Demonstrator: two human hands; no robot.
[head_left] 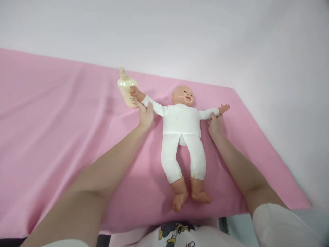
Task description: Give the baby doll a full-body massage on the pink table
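A doll [182,123] in white clothes is laid face up on a pink sheet [64,137], arms spread wide. Both arms are stretched forward. The doll's sleeve near the wrist is gripped by the left hand [145,115], and the other sleeve is pinched by the right hand [215,124]. A cream bottle [126,90] is touched by the doll's hand.
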